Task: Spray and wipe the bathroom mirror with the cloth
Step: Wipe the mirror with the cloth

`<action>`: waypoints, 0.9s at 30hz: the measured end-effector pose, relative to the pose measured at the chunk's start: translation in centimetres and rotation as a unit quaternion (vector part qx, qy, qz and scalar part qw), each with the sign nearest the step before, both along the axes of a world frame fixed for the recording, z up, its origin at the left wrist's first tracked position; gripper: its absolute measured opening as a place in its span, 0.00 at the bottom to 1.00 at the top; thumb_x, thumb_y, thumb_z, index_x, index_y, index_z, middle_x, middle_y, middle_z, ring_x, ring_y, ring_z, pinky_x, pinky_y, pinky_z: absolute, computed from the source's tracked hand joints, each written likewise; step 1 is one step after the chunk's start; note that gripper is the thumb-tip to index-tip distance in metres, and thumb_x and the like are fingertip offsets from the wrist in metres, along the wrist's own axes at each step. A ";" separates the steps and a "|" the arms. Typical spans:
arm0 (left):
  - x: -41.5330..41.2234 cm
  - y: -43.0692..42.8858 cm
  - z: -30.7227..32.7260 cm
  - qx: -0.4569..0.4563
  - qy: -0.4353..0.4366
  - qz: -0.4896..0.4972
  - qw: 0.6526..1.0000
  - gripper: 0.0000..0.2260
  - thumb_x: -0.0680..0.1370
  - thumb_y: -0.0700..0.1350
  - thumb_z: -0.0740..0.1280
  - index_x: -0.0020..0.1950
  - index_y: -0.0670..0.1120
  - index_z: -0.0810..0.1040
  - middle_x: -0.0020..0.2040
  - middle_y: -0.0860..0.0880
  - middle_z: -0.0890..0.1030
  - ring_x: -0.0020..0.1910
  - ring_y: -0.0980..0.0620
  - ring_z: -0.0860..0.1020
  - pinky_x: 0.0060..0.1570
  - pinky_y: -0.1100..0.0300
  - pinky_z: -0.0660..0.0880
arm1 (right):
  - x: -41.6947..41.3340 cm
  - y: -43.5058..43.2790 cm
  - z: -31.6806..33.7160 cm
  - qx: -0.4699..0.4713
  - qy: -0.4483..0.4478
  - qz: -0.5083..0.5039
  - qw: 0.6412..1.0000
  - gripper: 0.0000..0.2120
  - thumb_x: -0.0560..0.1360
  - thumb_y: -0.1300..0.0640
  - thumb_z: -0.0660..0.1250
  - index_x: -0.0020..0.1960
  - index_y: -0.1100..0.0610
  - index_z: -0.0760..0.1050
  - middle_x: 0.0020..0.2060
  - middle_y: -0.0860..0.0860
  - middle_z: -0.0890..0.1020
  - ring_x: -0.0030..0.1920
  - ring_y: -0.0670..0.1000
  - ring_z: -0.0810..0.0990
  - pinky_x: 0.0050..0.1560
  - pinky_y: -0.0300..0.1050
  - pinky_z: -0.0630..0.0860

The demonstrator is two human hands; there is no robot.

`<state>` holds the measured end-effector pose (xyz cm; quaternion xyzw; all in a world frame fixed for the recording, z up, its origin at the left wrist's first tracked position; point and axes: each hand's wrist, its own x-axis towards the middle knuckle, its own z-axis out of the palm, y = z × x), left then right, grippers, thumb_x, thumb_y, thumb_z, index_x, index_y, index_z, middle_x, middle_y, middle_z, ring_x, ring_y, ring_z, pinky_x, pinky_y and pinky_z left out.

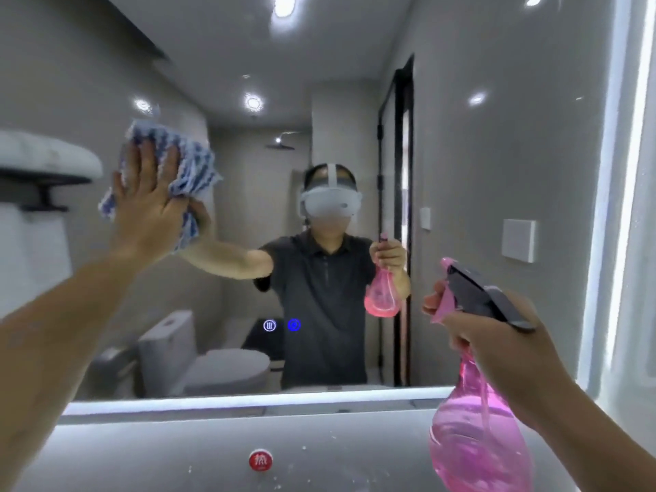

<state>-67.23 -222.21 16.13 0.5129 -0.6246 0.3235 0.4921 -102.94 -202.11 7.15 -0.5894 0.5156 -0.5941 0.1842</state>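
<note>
The single head-worn camera looks straight ahead and slightly down at the bathroom mirror (pixel 461 172) from close range, its wide lens bending the mirror's lit edges. Both forearms reach in from the bottom corners. The mirror throws back the wearer's own front and the room behind the camera.

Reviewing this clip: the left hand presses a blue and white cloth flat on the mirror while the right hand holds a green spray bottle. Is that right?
Not quite. The head view shows that the spray bottle in the right hand is pink, not green. The rest stands: the left hand presses the blue and white cloth flat on the mirror.
</note>
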 end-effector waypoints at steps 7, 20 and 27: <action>1.6 1.7 -26.5 0.064 -0.079 0.088 0.991 0.31 0.71 0.46 0.56 0.74 0.37 0.60 0.74 0.29 0.54 0.67 0.24 0.58 0.64 0.30 0.56 | -0.1 1.5 -2.3 0.023 -0.001 -0.058 0.998 0.06 0.63 0.74 0.60 0.40 0.72 0.72 0.42 0.72 0.78 0.27 0.57 0.71 0.22 0.33 0.64; -22.8 3.9 -21.8 0.079 -0.495 -0.157 0.851 0.31 0.67 0.48 0.66 0.71 0.54 0.69 0.73 0.54 0.68 0.73 0.54 0.63 0.72 0.50 0.48 | -5.4 3.9 -0.9 0.001 -0.068 -0.099 0.993 0.08 0.64 0.72 0.63 0.36 0.62 0.77 0.40 0.66 0.81 0.31 0.58 0.74 0.31 0.44 0.67; -37.1 4.5 -12.5 0.003 -0.524 -0.141 0.840 0.26 0.73 0.52 0.63 0.72 0.55 0.67 0.75 0.51 0.64 0.74 0.49 0.60 0.72 0.45 0.45 | -15.9 7.1 -0.2 0.022 -0.065 -0.135 0.988 0.05 0.68 0.69 0.64 0.38 0.64 0.77 0.31 0.61 0.79 0.27 0.46 0.72 0.27 0.35 0.69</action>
